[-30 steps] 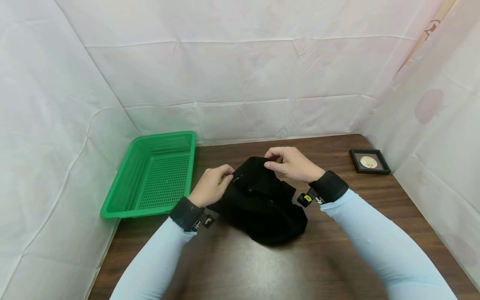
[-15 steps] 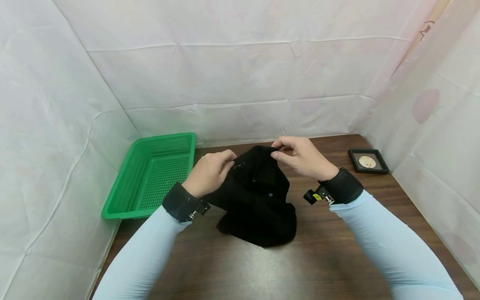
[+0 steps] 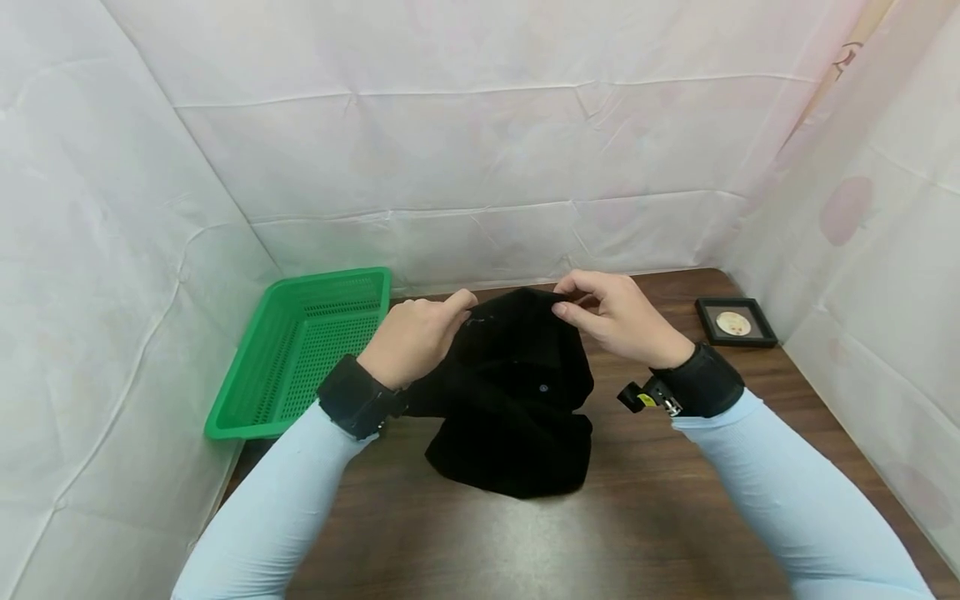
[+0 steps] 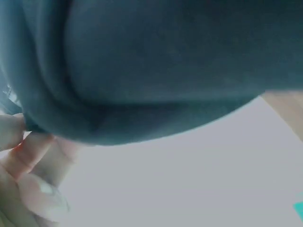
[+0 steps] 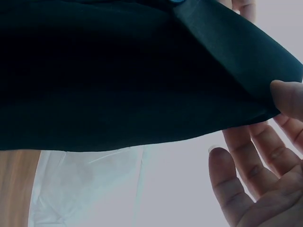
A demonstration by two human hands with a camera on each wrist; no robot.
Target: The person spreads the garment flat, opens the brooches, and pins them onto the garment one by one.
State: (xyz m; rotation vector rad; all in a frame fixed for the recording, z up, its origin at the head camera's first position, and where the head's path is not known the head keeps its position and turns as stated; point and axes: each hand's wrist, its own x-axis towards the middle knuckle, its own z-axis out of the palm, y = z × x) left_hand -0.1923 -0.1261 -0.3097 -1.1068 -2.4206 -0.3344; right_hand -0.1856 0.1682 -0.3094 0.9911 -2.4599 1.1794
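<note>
A dark, black-looking garment (image 3: 517, 400) with a small round button hangs in loose folds between both hands, its lower part over the table. The left hand (image 3: 412, 337) pinches its upper left edge, near a patch of pale small marks. Opposite it, the right hand (image 3: 618, 317) pinches the upper right corner between thumb and fingers. From the left wrist, the cloth (image 4: 165, 61) fills the upper view, with the left fingers (image 4: 28, 156) at its lower left edge. In the right wrist view the right thumb (image 5: 289, 97) presses a folded corner of the cloth, other fingers behind it.
Left of the hands, a green perforated plastic basket (image 3: 273, 354) stands on the brown wooden table (image 3: 495, 550). At the far right lies a small black-framed box (image 3: 763, 333) with a round cream disc. White sheeting (image 3: 480, 150) walls the back and both sides.
Both hands have risen and moved away from the body, spreading slightly apart. The garment's upper edge went up with them, and its bulk shifted left and hangs more unfolded.
</note>
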